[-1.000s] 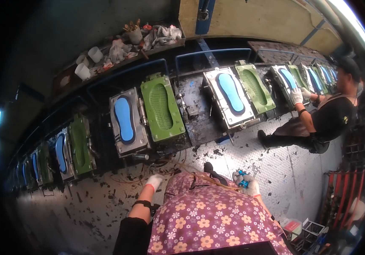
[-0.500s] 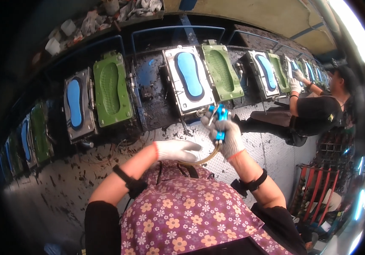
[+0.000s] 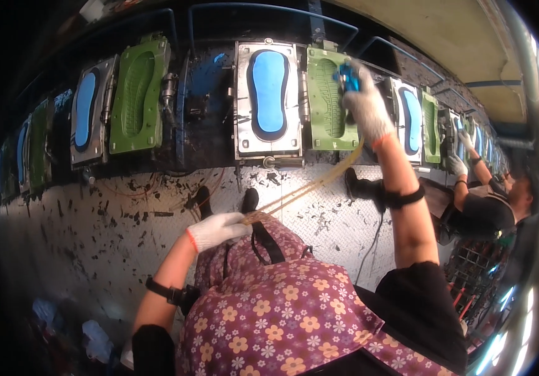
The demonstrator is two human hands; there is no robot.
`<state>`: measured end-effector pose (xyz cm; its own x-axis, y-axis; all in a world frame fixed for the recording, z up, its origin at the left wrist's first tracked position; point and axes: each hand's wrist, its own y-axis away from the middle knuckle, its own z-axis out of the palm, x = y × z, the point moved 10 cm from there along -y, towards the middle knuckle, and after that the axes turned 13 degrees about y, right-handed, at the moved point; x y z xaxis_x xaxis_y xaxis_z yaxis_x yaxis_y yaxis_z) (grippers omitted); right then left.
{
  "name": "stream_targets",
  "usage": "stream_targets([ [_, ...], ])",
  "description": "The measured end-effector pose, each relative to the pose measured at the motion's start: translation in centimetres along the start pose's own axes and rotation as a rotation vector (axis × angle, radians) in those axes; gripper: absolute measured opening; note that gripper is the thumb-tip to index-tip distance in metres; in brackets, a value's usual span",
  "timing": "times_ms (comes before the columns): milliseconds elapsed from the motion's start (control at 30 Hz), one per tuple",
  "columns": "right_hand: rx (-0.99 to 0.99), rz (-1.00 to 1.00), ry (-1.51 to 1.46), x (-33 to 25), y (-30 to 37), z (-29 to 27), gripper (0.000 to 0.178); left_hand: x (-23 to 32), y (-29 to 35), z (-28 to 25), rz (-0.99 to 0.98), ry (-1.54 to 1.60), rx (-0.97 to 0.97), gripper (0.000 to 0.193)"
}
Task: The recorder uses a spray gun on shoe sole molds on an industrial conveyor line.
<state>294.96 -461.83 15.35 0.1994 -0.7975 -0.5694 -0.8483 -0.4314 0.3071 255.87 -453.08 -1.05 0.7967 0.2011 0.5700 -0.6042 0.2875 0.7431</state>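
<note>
My gloved right hand (image 3: 364,100) grips a blue spray gun (image 3: 348,76), raised over the green mould half (image 3: 327,135) with a sole-shaped hollow. From the gun a yellowish hose (image 3: 319,183) runs down to my gloved left hand (image 3: 220,230), whose fingers close round it in front of the apron. Hinged to the green half, on its left, lies a silver mould half (image 3: 242,135) bearing a blue sole-shaped piece (image 3: 269,94) with a dark border. The gun's tip is partly hidden by my fingers.
More opened moulds, such as a green half (image 3: 119,119) and a silver half (image 3: 97,144), line the bench on both sides. Blue rails (image 3: 269,6) run behind. A co-worker (image 3: 492,203) works farther right. Dark scraps litter the metal floor (image 3: 125,207).
My right hand has carried the spray gun up and right over the green mould half, stretching the hose. My left hand has moved left and lower. The view has shifted.
</note>
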Motion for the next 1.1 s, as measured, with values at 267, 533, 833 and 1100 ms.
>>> stream_targets([
  [267,0.14,-0.26,0.137,-4.7,-11.7,-5.8,0.056,-0.6,-0.6,2.1,0.218,0.469,0.2,0.026],
  [533,-0.159,0.063,0.31,8.1,-5.6,-6.9,0.062,2.6,1.0,5.5,0.358,0.515,0.367,0.02],
  [833,-0.26,0.145,-0.468,15.7,0.0,-2.5,0.08,4.1,2.2,6.1,0.415,0.445,0.525,0.02],
  [1100,0.174,-0.191,-0.544,16.2,-14.0,-8.1,0.053,7.3,1.6,7.2,0.598,0.245,0.634,0.027],
])
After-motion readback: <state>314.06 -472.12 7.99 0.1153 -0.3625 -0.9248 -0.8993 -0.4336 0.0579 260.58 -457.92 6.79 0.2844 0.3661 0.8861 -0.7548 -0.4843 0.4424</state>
